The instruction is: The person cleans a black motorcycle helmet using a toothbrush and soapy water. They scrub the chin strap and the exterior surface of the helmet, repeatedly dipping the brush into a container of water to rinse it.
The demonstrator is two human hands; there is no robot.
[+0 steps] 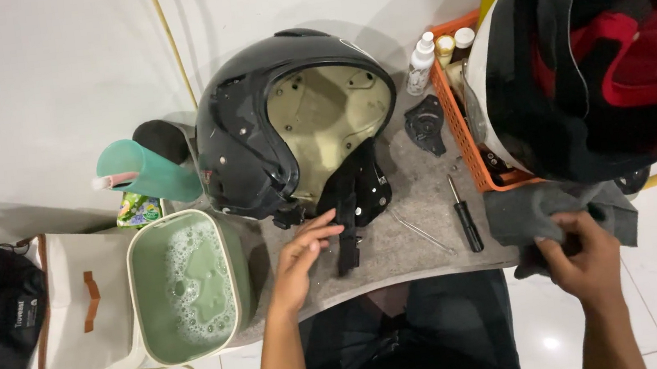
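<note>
A black open-face helmet (256, 127) lies on its side on the grey counter (421, 199), its stripped, pale yellowish inside turned toward the camera and its black chin strap (352, 206) trailing down over the counter edge of the shell. The left hand (300, 262) rests on the counter just below the helmet, its grip loose and open, the fingertips (331, 224) touching the strap and closing on nothing. The right hand (588, 254) is at the counter's right end, its grip closed on a bunched dark grey cloth (546, 213) that hangs over the corner. Between the two hands lie a black-handled screwdriver (464, 218) and a thin metal rod (420, 232), both apart from either hand. A small black plastic part (425, 124) lies near the helmet's right side. Behind the cloth stands an orange basket (460, 124) with small bottles in it, and a white spray bottle (419, 63) stands just beside it. A second helmet (578, 57), black and red, rests over the basket and covers most of it. To the left of the counter sits a green tub (147, 255) with soapy water, touching a white bag with brown trim (80, 320). A teal cup (147, 172) lies tilted behind the tub, close to the black helmet.
</note>
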